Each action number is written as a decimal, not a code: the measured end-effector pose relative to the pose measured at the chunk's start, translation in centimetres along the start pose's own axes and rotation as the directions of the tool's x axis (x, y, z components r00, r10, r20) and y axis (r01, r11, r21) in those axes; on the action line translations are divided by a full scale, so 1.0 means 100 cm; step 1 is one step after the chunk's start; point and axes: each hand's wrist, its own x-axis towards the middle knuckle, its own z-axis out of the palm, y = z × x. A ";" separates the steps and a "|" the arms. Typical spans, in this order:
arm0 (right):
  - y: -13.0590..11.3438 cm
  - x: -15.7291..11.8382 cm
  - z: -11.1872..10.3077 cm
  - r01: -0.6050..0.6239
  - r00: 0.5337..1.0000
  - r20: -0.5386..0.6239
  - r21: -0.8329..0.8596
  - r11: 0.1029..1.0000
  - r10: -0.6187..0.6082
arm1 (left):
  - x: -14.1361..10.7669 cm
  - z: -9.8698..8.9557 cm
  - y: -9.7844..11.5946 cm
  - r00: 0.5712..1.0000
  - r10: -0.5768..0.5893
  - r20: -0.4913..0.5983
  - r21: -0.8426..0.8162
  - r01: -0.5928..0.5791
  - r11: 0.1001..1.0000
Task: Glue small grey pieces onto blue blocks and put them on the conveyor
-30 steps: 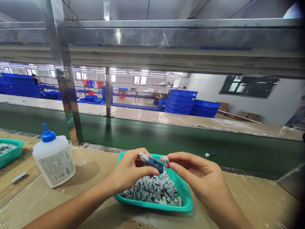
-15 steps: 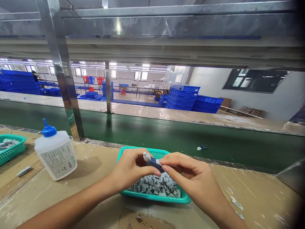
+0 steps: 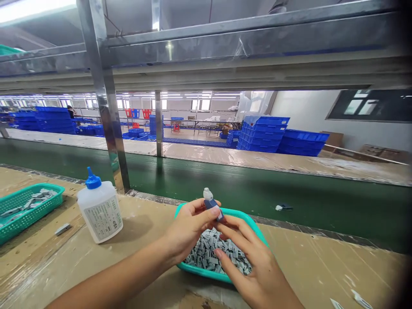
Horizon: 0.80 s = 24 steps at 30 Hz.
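My left hand (image 3: 193,223) pinches a dark blue and white part (image 3: 210,204) between thumb and fingers, its white end pointing up. Just right of it, my right hand (image 3: 247,253) is spread, thumb apart from the fingers, with its fingertips close to the lower end of the part. Both hands are above a green basket (image 3: 206,272) filled with small grey pieces (image 3: 210,253). To the left stands a white bottle (image 3: 101,212) with a blue nozzle cap.
Another green basket (image 3: 48,205) holds grey parts at the left, with a loose grey piece (image 3: 62,229) beside it. A blue and white part (image 3: 283,207) lies on the green belt (image 3: 199,184). A metal post (image 3: 111,116) rises behind the bottle. White pieces lie at the lower right.
The part in my left hand has tilted more upright. My right thumb and fingers have opened away from it. The camera view has turned left, so the scene sits further right.
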 end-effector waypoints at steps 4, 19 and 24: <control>0.006 0.004 -0.007 -0.024 0.999 0.021 -0.007 1.000 0.024 | 0.005 -0.006 0.007 0.995 -0.065 -0.070 -0.049 0.062 0.997; 0.086 -0.014 -0.006 -0.080 0.872 0.434 -0.328 0.941 0.225 | 0.072 -0.126 0.038 0.869 0.140 -0.474 0.151 -0.077 0.986; 0.085 -0.014 -0.005 -0.103 0.913 0.365 -0.223 0.969 0.181 | 0.112 -0.146 0.022 0.854 0.050 -0.518 0.425 0.207 0.881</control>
